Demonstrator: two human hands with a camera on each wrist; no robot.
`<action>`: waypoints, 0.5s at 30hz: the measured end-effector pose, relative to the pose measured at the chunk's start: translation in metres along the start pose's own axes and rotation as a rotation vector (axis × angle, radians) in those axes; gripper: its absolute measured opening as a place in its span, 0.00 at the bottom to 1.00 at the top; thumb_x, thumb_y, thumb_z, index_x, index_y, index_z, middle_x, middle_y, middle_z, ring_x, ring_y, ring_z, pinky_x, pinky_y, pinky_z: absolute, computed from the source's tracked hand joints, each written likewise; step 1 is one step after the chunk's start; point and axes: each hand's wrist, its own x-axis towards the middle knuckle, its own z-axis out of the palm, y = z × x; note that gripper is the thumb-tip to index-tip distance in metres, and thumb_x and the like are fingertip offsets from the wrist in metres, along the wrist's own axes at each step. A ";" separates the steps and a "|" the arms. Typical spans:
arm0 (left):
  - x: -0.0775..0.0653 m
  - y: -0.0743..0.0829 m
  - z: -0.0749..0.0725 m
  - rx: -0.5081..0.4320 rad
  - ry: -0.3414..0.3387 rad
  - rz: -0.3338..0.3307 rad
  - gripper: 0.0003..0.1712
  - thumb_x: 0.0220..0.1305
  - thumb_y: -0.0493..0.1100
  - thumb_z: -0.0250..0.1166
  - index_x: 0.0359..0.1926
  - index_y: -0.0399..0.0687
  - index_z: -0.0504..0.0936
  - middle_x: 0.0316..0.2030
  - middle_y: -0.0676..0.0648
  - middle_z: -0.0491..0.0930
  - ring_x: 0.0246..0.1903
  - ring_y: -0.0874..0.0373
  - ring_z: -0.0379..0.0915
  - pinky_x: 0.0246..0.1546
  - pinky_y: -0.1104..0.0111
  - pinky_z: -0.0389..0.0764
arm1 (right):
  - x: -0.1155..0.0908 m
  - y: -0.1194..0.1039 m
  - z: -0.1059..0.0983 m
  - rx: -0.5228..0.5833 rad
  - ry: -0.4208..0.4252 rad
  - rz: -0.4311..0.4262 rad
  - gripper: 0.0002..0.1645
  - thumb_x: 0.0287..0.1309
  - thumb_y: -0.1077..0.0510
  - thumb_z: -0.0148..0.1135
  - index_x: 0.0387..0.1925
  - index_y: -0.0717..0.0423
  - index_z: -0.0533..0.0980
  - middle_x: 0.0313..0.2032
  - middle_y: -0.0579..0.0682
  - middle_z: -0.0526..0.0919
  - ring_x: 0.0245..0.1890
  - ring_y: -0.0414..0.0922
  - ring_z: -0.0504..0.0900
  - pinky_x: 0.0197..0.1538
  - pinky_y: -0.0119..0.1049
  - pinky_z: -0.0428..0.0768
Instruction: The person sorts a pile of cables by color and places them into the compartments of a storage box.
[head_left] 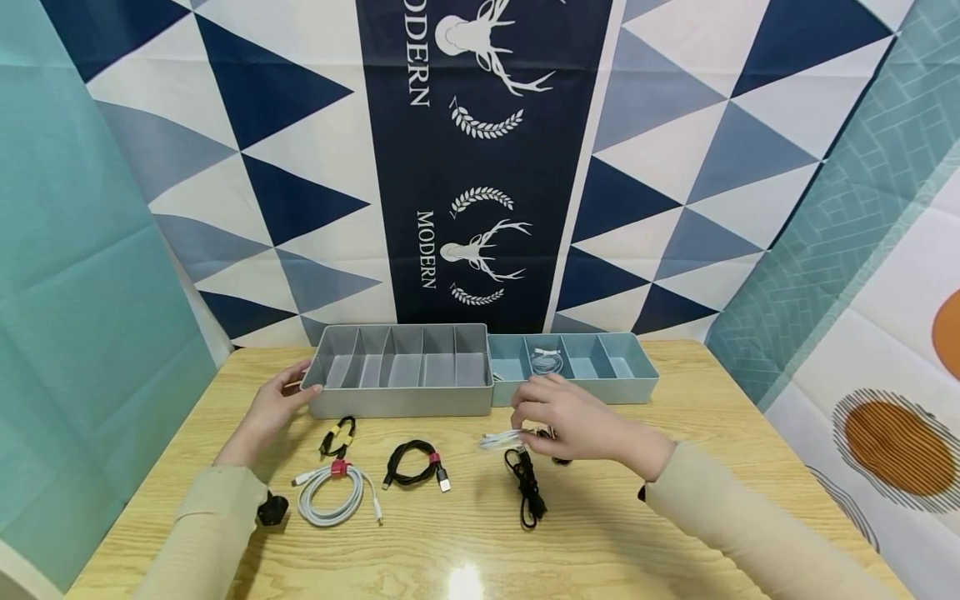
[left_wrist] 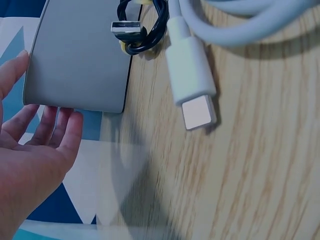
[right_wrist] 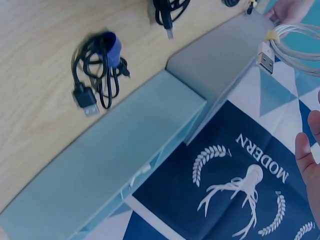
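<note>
My right hand (head_left: 562,417) holds a coiled white USB cable (right_wrist: 295,52) with a yellow tie, in front of the blue box (head_left: 585,392). Its metal USB plug shows in the right wrist view. Below this hand lie a bundled black cable (head_left: 528,492) and another black cable with a blue tie (right_wrist: 114,50), partly hidden in the head view. My left hand (head_left: 272,412) rests at the left end of the grey box (head_left: 401,402), thumb at the front rim and fingers spread along the end. Close by is a small black cable with a yellow tie (head_left: 337,435).
A white cable with a red tie (head_left: 330,500) and a black cable with a red tie (head_left: 412,464) lie on the wooden table (head_left: 360,567). Both boxes are divided into compartments and stand against the patterned cloth (head_left: 300,208). One blue compartment contains a pale coiled cable (head_left: 547,362).
</note>
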 end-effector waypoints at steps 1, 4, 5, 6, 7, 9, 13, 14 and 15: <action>0.000 0.000 0.000 0.002 0.004 -0.002 0.42 0.66 0.54 0.58 0.74 0.47 0.50 0.68 0.33 0.54 0.65 0.37 0.53 0.60 0.47 0.65 | -0.001 0.001 -0.002 -0.006 0.000 0.009 0.05 0.53 0.57 0.64 0.33 0.45 0.77 0.37 0.42 0.75 0.37 0.40 0.71 0.43 0.39 0.72; 0.000 0.001 0.001 0.014 0.012 0.000 0.42 0.66 0.53 0.58 0.74 0.47 0.50 0.67 0.33 0.55 0.65 0.37 0.54 0.59 0.48 0.66 | -0.003 0.002 -0.010 -0.009 0.001 0.044 0.05 0.52 0.57 0.65 0.33 0.45 0.77 0.38 0.42 0.75 0.38 0.39 0.71 0.42 0.38 0.71; 0.000 0.001 0.001 0.014 0.013 0.001 0.41 0.67 0.52 0.58 0.74 0.47 0.50 0.67 0.33 0.55 0.65 0.37 0.54 0.59 0.48 0.66 | -0.004 0.003 -0.012 -0.010 0.002 0.055 0.05 0.52 0.56 0.65 0.32 0.45 0.77 0.38 0.42 0.75 0.38 0.39 0.71 0.42 0.38 0.71; 0.000 0.001 0.002 0.012 0.013 0.001 0.41 0.67 0.52 0.58 0.74 0.47 0.50 0.67 0.33 0.55 0.65 0.37 0.54 0.59 0.47 0.66 | -0.005 0.004 -0.015 -0.012 0.007 0.063 0.05 0.52 0.56 0.65 0.32 0.45 0.77 0.38 0.42 0.76 0.38 0.39 0.72 0.42 0.38 0.71; 0.000 0.001 0.002 0.010 0.012 0.001 0.41 0.67 0.51 0.58 0.74 0.47 0.50 0.67 0.32 0.55 0.65 0.36 0.53 0.60 0.47 0.65 | -0.006 0.004 -0.017 -0.013 0.010 0.072 0.05 0.52 0.56 0.66 0.32 0.45 0.77 0.39 0.42 0.76 0.39 0.40 0.72 0.42 0.39 0.71; 0.000 0.001 0.002 0.008 0.011 -0.002 0.42 0.66 0.53 0.58 0.74 0.48 0.50 0.68 0.32 0.54 0.65 0.36 0.52 0.60 0.46 0.65 | -0.007 0.006 -0.021 -0.012 0.017 0.085 0.05 0.52 0.56 0.66 0.31 0.45 0.77 0.39 0.42 0.76 0.40 0.40 0.73 0.42 0.39 0.71; 0.000 0.001 0.001 0.004 0.012 -0.013 0.43 0.66 0.54 0.59 0.74 0.49 0.49 0.68 0.32 0.52 0.66 0.35 0.50 0.62 0.45 0.62 | -0.010 0.011 -0.027 -0.021 0.036 0.083 0.04 0.53 0.56 0.65 0.31 0.46 0.77 0.39 0.43 0.77 0.41 0.41 0.73 0.42 0.39 0.70; 0.000 0.001 0.002 0.004 0.012 -0.016 0.42 0.66 0.54 0.59 0.74 0.49 0.49 0.68 0.32 0.52 0.67 0.34 0.49 0.62 0.45 0.62 | -0.010 0.012 -0.028 -0.022 0.039 0.083 0.02 0.55 0.55 0.64 0.31 0.47 0.77 0.39 0.43 0.77 0.41 0.41 0.73 0.42 0.39 0.70; 0.000 0.001 0.002 0.005 0.012 -0.019 0.42 0.66 0.53 0.58 0.74 0.49 0.49 0.69 0.32 0.52 0.67 0.34 0.49 0.62 0.45 0.62 | -0.011 0.013 -0.030 -0.024 0.045 0.082 0.02 0.56 0.55 0.63 0.31 0.47 0.77 0.39 0.43 0.77 0.41 0.41 0.73 0.42 0.40 0.70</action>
